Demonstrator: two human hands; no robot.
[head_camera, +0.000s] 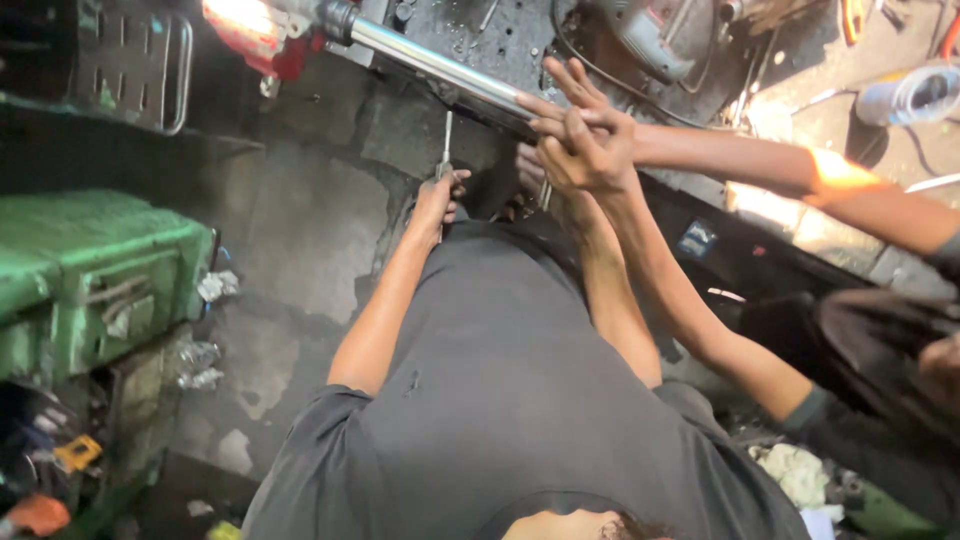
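Shiny chrome steel tube (440, 68), long and cylindrical, runs diagonally across the top of my view, lying on a cluttered grey workbench (500, 30). My left hand (437, 197) is closed around a thin metal rod tool (446, 140) pointing up at the tube's underside, apparently to work on it. My right hand is hidden; I cannot tell its state (a co-worker's hands (580, 135) cover it, steadying the tube's lower end).

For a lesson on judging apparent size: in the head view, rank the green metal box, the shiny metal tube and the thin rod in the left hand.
1. green metal box
2. shiny metal tube
3. thin rod, gripped by the left hand

The box lies nearer the camera, so its true lead is unsure.
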